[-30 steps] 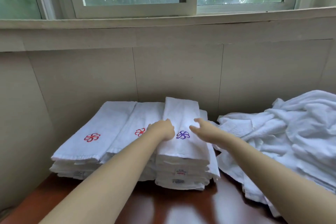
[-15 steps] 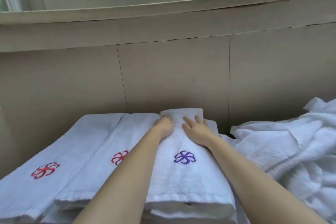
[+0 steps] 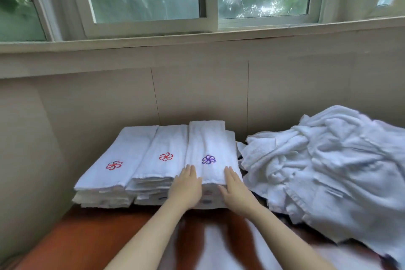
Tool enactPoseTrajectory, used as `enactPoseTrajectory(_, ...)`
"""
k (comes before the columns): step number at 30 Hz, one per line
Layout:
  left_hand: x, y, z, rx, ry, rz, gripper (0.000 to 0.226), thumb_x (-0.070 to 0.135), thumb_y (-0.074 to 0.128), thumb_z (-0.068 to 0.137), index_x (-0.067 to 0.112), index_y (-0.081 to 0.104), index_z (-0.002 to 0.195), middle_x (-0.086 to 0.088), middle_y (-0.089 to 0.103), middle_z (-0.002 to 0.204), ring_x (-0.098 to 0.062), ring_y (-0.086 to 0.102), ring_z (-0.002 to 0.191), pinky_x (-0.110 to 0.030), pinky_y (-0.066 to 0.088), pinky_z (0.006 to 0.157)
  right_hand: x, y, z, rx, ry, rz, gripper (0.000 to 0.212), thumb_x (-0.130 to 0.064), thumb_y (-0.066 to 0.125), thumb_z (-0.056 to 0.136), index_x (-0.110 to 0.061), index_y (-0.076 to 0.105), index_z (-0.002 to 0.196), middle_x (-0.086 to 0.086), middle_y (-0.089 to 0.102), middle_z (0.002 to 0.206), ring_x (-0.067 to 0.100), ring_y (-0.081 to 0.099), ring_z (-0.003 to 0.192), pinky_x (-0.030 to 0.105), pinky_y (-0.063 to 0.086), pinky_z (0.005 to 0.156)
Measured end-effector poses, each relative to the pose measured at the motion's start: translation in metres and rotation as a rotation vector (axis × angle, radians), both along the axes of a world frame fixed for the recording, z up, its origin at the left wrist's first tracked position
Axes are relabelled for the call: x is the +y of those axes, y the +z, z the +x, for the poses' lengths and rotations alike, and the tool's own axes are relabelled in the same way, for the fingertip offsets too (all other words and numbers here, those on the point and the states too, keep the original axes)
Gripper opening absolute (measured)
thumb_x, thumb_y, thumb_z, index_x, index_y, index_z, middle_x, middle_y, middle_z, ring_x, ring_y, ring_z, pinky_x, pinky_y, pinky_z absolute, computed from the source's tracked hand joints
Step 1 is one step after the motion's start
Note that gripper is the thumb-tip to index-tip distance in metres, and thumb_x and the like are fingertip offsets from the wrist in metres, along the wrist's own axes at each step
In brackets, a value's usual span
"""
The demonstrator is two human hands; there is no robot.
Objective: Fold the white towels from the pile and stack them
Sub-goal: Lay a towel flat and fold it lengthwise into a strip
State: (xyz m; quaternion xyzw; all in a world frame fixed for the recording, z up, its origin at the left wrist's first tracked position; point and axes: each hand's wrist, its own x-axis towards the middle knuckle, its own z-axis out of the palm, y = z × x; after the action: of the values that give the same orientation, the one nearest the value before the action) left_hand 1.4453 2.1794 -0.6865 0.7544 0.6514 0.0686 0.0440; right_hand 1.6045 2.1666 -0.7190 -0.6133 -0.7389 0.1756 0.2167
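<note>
The folded towel (image 3: 210, 147) with the purple flower is sitting on top of the rightmost of three stacks (image 3: 140, 160) on the brown table (image 3: 87, 237), against the wall (image 3: 197, 94). Both hands have been sliding back from its far end. Now the left hand (image 3: 186, 186) and right hand (image 3: 235, 188) are lying flat at the near edge, fingers straight and together. The unfolded pile (image 3: 328, 164) is slumping just to the right.

The left hand (image 3: 185, 186) and right hand (image 3: 235, 188) have slid back along the top folded towel (image 3: 208, 140) to its near edge, and the left fingers (image 3: 190, 171) are now straight. The purple flower emblem (image 3: 208, 159) now lies beyond the fingers.
</note>
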Motion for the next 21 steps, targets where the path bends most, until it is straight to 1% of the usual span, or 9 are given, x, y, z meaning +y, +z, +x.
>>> enactPoseTrajectory(3, -0.047, -0.008, -0.009, -0.015, 0.017, -0.027, 0.06, 0.015, 0.029, 0.101, 0.003, -0.001, 0.151, -0.01, -0.008, 0.16, -0.022, 0.002, 0.148, -0.035, 0.014, 0.118, -0.044, 0.002, 0.014, -0.068, 0.025, -0.043, 0.071, -0.026, 0.044, 0.098, -0.009, 0.001, 0.152, 0.008, 0.001, 0.16, 0.02, 0.006, 0.147, 0.032, 0.012, 0.118)
enactPoseTrajectory(5, -0.07, -0.001, -0.005, 0.033, 0.038, -0.073, 0.063, 0.019, 0.03, 0.102, 0.003, -0.005, 0.151, -0.01, -0.013, 0.159, -0.021, -0.001, 0.148, -0.038, 0.013, 0.118, -0.07, 0.006, 0.027, -0.112, 0.068, -0.08, 0.074, -0.025, 0.048, 0.095, -0.012, 0.003, 0.152, 0.007, 0.003, 0.16, 0.021, 0.007, 0.147, 0.037, 0.014, 0.118)
enactPoseTrajectory(7, -0.087, 0.004, 0.0, 0.058, 0.024, -0.111, 0.066, 0.021, 0.033, 0.101, 0.004, -0.006, 0.151, -0.01, -0.014, 0.159, -0.022, -0.002, 0.148, -0.039, 0.012, 0.118, -0.088, 0.013, 0.047, -0.134, 0.045, -0.097, 0.07, -0.023, 0.049, 0.095, -0.013, 0.009, 0.152, 0.009, 0.004, 0.16, 0.022, 0.007, 0.147, 0.035, 0.012, 0.118)
enactPoseTrajectory(8, -0.092, 0.007, 0.004, 0.064, 0.012, -0.12, 0.067, 0.022, 0.035, 0.101, 0.005, -0.006, 0.152, -0.01, -0.013, 0.159, -0.022, -0.002, 0.148, -0.04, 0.012, 0.118, -0.094, 0.017, 0.059, -0.136, 0.004, -0.111, 0.065, -0.023, 0.048, 0.095, -0.011, 0.017, 0.151, 0.01, 0.008, 0.159, 0.022, 0.01, 0.147, 0.033, 0.015, 0.116)
enactPoseTrajectory(10, -0.1, 0.014, 0.014, 0.05, -0.017, -0.141, 0.067, 0.024, 0.037, 0.1, 0.009, -0.002, 0.153, -0.01, -0.008, 0.16, -0.024, 0.003, 0.148, -0.04, 0.016, 0.118, -0.104, 0.028, 0.084, -0.101, -0.086, -0.138, 0.051, -0.024, 0.045, 0.096, -0.006, 0.037, 0.143, 0.012, 0.021, 0.156, 0.024, 0.023, 0.142, 0.031, 0.024, 0.109)
enactPoseTrajectory(12, -0.103, 0.02, 0.027, 0.042, -0.054, -0.157, 0.063, 0.025, 0.038, 0.099, 0.012, 0.009, 0.153, -0.011, 0.002, 0.16, -0.028, 0.014, 0.145, -0.042, 0.024, 0.115, -0.11, 0.037, 0.111, -0.048, -0.148, -0.124, 0.042, -0.022, 0.046, 0.096, -0.01, 0.048, 0.136, 0.011, 0.033, 0.151, 0.021, 0.034, 0.136, 0.026, 0.029, 0.102)
enactPoseTrajectory(14, -0.106, 0.026, 0.045, 0.04, -0.099, -0.161, 0.056, 0.026, 0.039, 0.098, 0.013, 0.023, 0.149, -0.01, 0.014, 0.156, -0.03, 0.024, 0.14, -0.044, 0.03, 0.111, -0.116, 0.045, 0.137, -0.025, -0.189, -0.092, 0.038, -0.019, 0.048, 0.095, -0.012, 0.053, 0.132, 0.008, 0.045, 0.143, 0.019, 0.04, 0.132, 0.024, 0.03, 0.101)
enactPoseTrajectory(17, -0.106, 0.029, 0.077, -0.003, -0.147, -0.132, 0.048, 0.026, 0.042, 0.096, 0.014, 0.035, 0.142, -0.01, 0.026, 0.148, -0.031, 0.032, 0.134, -0.044, 0.034, 0.108, -0.123, 0.053, 0.176, 0.012, -0.281, -0.024, 0.036, -0.014, 0.049, 0.093, -0.009, 0.058, 0.128, 0.009, 0.049, 0.138, 0.019, 0.042, 0.131, 0.026, 0.03, 0.104)
enactPoseTrajectory(21, -0.095, 0.027, 0.124, -0.037, -0.226, -0.13, 0.049, 0.024, 0.044, 0.094, 0.014, 0.036, 0.141, -0.01, 0.031, 0.145, -0.029, 0.036, 0.132, -0.042, 0.037, 0.106, -0.126, 0.062, 0.225, 0.049, -0.436, 0.046, 0.036, -0.014, 0.045, 0.095, -0.012, 0.055, 0.129, 0.011, 0.047, 0.138, 0.025, 0.044, 0.127, 0.033, 0.034, 0.102)
